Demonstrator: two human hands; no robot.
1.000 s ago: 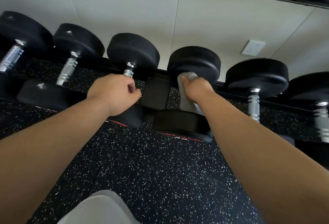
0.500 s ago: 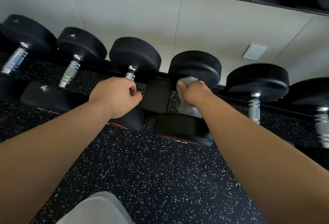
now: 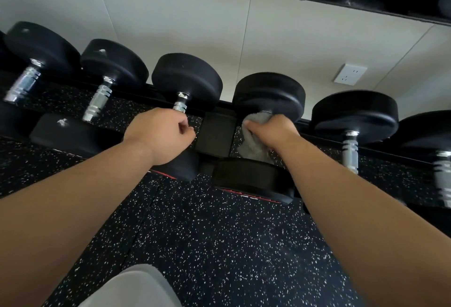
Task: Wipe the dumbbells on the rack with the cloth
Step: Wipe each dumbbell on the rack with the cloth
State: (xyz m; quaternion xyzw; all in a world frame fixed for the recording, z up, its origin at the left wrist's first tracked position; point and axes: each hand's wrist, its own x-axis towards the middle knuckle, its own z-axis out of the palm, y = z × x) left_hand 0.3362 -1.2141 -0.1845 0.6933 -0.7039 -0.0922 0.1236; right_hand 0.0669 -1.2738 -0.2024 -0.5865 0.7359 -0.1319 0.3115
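Right hand [image 3: 271,129] grips the crumpled grey cloth [image 3: 253,144] around the handle of the black round-headed dumbbell [image 3: 268,94] on the black rack rail [image 3: 216,132]; cloth and hand hide that handle completely. Left hand [image 3: 162,136] is curled around the chrome handle of the neighbouring black dumbbell [image 3: 186,78]. More black dumbbells [image 3: 355,114] flank both sides. White wall socket [image 3: 350,74] sits above, speckled black rubber floor [image 3: 219,245] below.

A single wide-angle head view is provided; no second view is available for overlap. The scene is viewed from above, facing forward and down, close to the dumbbell rack [image 3: 214,133] at 12 o'clock. Both forearms are seen entering from 6 o'clock, over speckled flooring [image 3: 219,245].
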